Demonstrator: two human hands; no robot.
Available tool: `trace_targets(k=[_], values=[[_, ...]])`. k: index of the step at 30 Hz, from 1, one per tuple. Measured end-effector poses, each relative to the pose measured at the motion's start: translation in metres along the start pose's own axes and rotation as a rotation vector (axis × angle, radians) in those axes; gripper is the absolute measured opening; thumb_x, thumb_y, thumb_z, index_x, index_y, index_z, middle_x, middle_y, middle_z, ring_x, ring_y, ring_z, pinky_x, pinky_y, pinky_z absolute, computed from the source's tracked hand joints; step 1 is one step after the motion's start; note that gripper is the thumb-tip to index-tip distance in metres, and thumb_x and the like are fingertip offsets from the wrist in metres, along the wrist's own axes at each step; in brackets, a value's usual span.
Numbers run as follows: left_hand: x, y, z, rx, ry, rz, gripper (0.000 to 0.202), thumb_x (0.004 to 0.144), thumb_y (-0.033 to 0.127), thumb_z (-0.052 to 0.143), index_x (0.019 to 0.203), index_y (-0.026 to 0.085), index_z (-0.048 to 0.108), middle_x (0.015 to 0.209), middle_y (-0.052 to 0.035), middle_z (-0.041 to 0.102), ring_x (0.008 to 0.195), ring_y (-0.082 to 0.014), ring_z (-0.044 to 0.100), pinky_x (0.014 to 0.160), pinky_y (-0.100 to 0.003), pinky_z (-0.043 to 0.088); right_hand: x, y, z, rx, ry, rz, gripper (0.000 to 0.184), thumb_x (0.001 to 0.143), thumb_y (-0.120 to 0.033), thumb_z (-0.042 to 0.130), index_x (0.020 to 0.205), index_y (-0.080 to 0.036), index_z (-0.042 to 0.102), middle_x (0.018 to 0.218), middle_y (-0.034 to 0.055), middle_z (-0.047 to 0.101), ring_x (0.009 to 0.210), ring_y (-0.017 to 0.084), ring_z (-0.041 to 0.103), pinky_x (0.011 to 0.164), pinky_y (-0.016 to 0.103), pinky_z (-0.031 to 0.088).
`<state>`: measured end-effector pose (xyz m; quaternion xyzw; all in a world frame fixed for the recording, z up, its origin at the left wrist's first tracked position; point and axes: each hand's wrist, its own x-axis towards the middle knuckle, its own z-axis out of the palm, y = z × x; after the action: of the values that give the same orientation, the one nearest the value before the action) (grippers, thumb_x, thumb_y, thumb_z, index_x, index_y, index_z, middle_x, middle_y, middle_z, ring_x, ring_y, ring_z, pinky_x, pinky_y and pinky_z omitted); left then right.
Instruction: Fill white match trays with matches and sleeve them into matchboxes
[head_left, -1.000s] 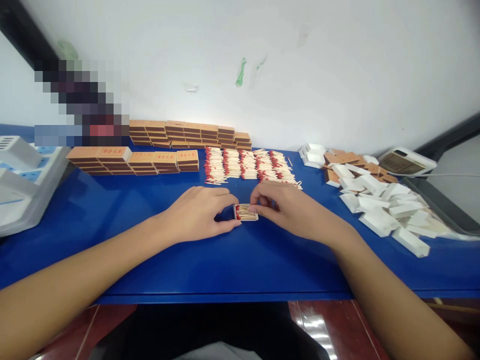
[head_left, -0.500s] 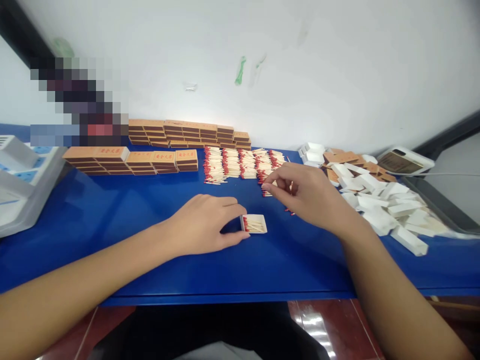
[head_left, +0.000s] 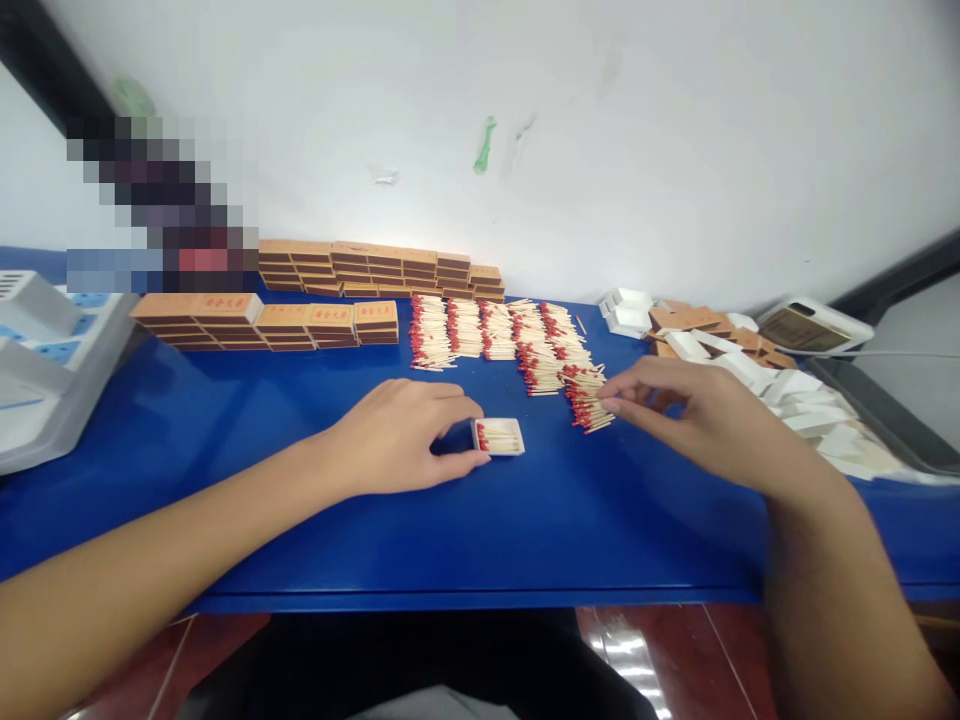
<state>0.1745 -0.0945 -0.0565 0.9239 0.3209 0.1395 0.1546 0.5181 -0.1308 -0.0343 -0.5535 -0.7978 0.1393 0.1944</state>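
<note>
A small white matchbox tray [head_left: 519, 438] lies on the blue table with red-headed matches [head_left: 499, 436] inside it. My left hand [head_left: 409, 435] grips its left end between thumb and fingers. At the right end of the loose match piles [head_left: 544, 360], my right hand [head_left: 686, 410] pinches at the stick ends of the nearest heap [head_left: 587, 398]. Its thumb and index fingertips are close together on the matches; how many they grip is hidden.
Stacked orange matchboxes [head_left: 352, 325] stand in two rows at the back left. White trays [head_left: 795, 400] and orange sleeves [head_left: 686, 320] are heaped at the right, near a phone-like device [head_left: 816, 325] with a cable. A white power strip [head_left: 67, 380] sits at the left edge.
My right hand has moved right and towards me, from the middle piles to the nearest right heap. My left hand and the tray have shifted slightly left and away from me.
</note>
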Motion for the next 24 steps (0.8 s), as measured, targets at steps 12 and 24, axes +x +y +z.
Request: trace_targets(k=[12,24], values=[[0.001,0.003,0.004,0.047,0.038,0.010,0.031,0.098,0.047,0.067,0.115,0.023,0.075,0.082,0.0017,0.065,0.067,-0.0126,0.060,0.061,-0.027,0.035,-0.021,0.026,0.016,0.046,-0.056,0.058,0.034,0.100,-0.059,0.062,0.100,-0.027,0.074,0.090,0.0056,0.067,0.074,0.020,0.059,0.066,0.035,0.050],[0.002,0.002,0.004,0.050,0.022,0.008,0.030,0.097,0.047,0.067,0.114,0.023,0.075,0.082,0.0021,0.065,0.067,-0.0125,0.059,0.060,-0.028,0.035,-0.027,0.027,0.020,0.019,-0.163,0.070,0.031,0.108,-0.051,0.048,0.099,-0.026,0.064,0.100,0.0060,0.066,0.083,0.022,0.061,0.073,0.036,0.048]])
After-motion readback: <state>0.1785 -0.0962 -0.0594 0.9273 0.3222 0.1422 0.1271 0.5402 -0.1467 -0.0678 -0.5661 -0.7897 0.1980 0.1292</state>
